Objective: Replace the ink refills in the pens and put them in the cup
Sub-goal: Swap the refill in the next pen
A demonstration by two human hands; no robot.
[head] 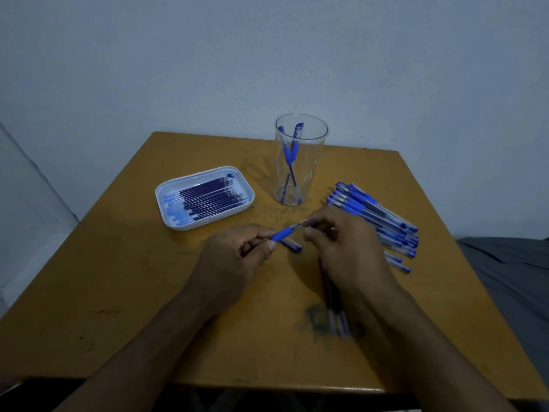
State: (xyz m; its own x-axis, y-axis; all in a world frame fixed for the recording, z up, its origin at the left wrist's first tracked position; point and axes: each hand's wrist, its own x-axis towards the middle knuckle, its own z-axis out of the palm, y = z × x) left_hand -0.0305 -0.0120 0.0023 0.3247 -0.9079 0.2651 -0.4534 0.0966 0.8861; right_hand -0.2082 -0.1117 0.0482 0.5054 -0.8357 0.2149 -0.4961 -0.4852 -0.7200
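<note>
Two hands meet just below the centre of the frame over one pen: the left hand has its fingers curled in and pinches the barrel right behind the blue rubber grip, while the right hand closes its thumb and fingertips on the pen's tip end — whether it holds the nose piece or the point of a refill I cannot tell, the spot is small and blurred. The pen slants up to the right between them, off the table. Directly beneath it lies a blue pen cap on the wood. Below the right hand, partly hidden by the wrist, a few loose refills lie side by side, running toward the lower edge of the frame. Above the hands, in the middle of the frame, stands the clear cup, upright, with two pens crossed inside it. Left of the cup sits a white tray filled with dark refills laid in a row. At the right of centre a pile of capped pens lies fanned out — near the right hand, not touching it. All rest on the yellow-brown table.
</note>
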